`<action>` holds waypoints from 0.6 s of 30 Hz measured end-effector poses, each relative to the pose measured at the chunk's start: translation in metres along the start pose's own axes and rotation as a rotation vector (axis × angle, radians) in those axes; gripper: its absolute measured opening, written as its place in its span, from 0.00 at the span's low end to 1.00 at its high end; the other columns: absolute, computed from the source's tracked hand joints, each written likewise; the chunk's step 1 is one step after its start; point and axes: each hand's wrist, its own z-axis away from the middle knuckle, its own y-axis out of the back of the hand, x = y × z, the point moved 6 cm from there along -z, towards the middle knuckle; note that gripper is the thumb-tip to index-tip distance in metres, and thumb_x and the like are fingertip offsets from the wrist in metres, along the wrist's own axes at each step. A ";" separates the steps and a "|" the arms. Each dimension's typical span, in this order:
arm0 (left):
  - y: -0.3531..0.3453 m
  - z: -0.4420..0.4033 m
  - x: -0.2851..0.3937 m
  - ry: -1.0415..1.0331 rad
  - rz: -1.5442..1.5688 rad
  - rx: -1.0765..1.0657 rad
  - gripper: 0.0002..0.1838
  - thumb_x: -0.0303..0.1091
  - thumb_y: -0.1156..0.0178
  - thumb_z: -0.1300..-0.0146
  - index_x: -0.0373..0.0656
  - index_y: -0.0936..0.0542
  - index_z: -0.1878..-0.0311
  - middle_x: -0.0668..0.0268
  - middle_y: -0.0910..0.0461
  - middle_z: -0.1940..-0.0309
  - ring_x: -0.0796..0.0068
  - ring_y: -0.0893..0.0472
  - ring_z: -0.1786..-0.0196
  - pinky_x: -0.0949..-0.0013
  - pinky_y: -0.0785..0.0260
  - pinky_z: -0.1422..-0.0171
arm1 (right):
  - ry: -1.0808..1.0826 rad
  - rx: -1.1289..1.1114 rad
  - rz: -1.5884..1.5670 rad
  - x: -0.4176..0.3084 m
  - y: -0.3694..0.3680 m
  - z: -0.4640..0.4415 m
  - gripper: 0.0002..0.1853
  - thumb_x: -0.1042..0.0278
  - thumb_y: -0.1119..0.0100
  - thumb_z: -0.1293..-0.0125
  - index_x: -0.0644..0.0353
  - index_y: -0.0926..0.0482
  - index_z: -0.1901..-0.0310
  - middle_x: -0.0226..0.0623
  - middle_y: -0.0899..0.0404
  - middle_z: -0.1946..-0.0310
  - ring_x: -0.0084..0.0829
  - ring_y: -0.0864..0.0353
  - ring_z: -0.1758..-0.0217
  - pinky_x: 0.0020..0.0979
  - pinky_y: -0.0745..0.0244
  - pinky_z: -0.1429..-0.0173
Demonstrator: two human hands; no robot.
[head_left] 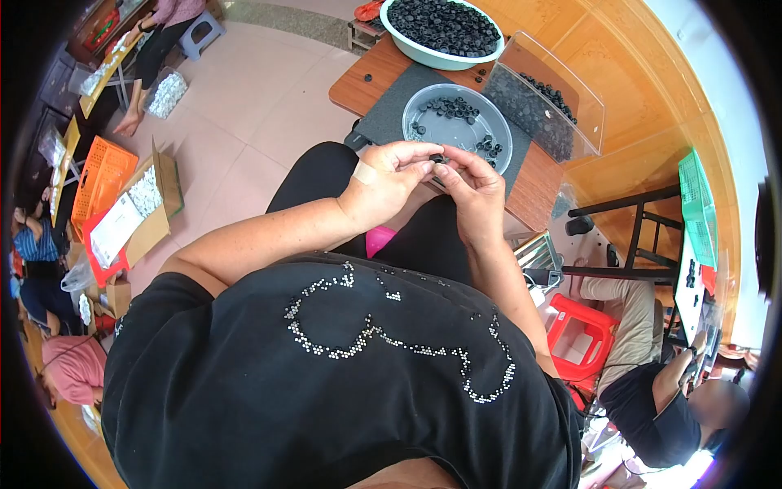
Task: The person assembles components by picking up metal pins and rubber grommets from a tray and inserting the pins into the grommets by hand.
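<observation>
A small black round part is pinched between the fingertips of both my hands, over the near edge of a grey basin. My left hand, with a pale patch near the wrist, is closed on its left side. From the right, my right hand grips the same part with thumb and fingers. The fingertips hide much of it, so its exact kind cannot be made out. In the grey basin lie loose black parts in clusters, along with some small clear bits.
Behind the basin stands a pale tub heaped with black parts. A clear bin holds more at the right. The basin rests on a dark mat over a wooden table. Other people sit at both sides; a red stool stands right.
</observation>
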 end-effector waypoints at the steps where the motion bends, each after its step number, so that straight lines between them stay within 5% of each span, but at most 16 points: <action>1: 0.000 0.000 0.000 -0.001 -0.007 -0.005 0.15 0.26 0.52 0.33 0.36 0.27 0.45 0.65 0.21 0.68 0.86 0.29 0.84 0.80 0.38 0.85 | -0.003 -0.007 0.021 0.003 0.001 0.000 0.14 0.79 0.36 0.45 0.64 0.20 0.56 0.30 0.25 0.65 0.19 0.28 0.61 0.22 0.32 0.55; 18: -0.001 0.001 -0.003 -0.175 -0.136 0.041 0.14 0.24 0.52 0.33 0.37 0.24 0.47 0.66 0.21 0.68 0.88 0.27 0.76 0.81 0.32 0.73 | 0.020 -0.069 -0.035 0.015 0.000 -0.003 0.10 0.77 0.35 0.46 0.64 0.20 0.61 0.30 0.26 0.67 0.21 0.28 0.62 0.24 0.33 0.56</action>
